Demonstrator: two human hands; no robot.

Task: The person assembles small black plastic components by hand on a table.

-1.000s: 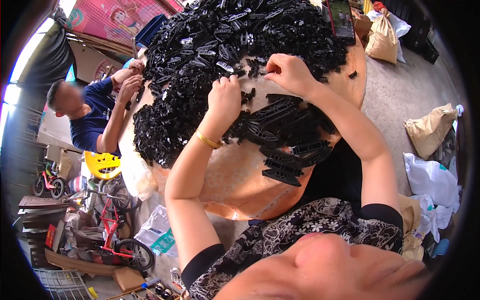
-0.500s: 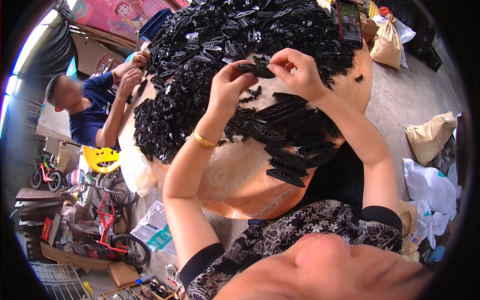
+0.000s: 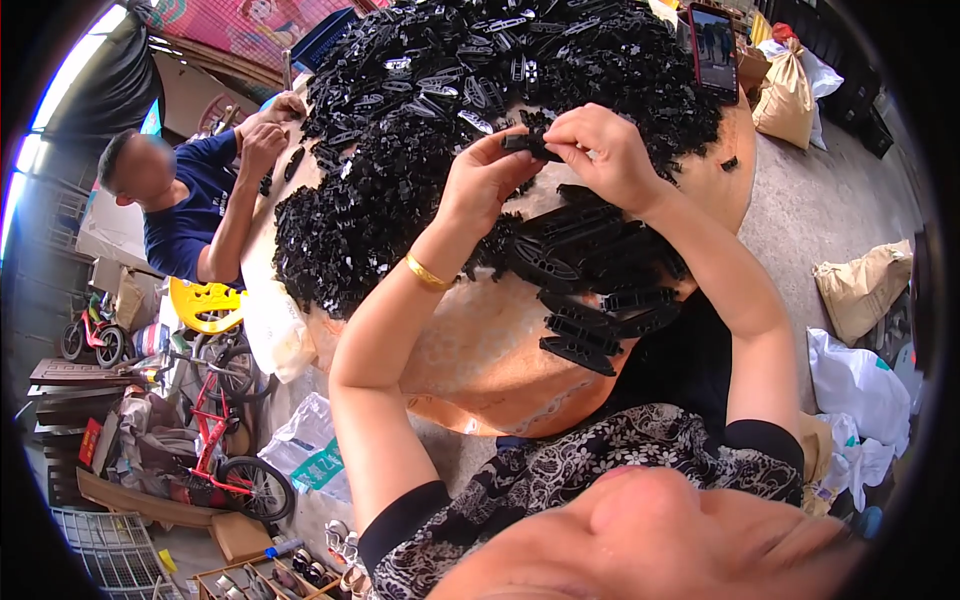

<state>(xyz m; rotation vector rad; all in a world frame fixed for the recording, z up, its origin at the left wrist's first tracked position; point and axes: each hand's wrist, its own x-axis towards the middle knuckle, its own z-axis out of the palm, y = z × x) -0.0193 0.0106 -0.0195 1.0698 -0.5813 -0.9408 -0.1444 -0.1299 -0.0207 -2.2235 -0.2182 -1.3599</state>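
Observation:
Over the far half of the table, a small black plastic part is held between my two hands. My left hand grips its left end between thumb and fingers. At its right end, the bent fingertips of my right hand pinch and partly cover it, so I cannot make out any smaller piece there. Below my right wrist lies a loose stack of longer black plastic parts, slotted and boat-shaped. A large heap of small black plastic pieces spreads beyond and left of my hands.
An orange patterned cloth covers the round table. A phone stands at its far right edge. Across the left side, a co-worker handles something at the heap's edge. Sacks stand on the right floor; a red bicycle is at left.
The part in my hands now points more toward me and shows less of its length. My right fingers have closed in over its right end. The whole view has shifted slightly.

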